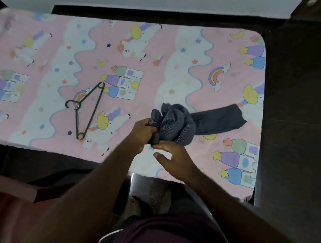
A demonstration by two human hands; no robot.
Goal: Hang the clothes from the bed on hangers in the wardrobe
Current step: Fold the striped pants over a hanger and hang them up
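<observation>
A dark blue striped garment [176, 124] lies bunched on the bed [160, 55], one flat part trailing to the right [220, 119]. My left hand [142, 133] grips the bunched cloth at its left edge. Just below the garment, my right hand [174, 158] has its fingers spread, fingertips at the cloth's lower edge. A green plastic hanger [86, 109] rests flat on the sheet, well to the left of both hands.
The bed has a pink sheet printed with unicorns, castles and rainbows. A dark wooden bed frame [289, 111] borders the right side and far edge. Dark floor and my foot [140, 205] show below the near edge.
</observation>
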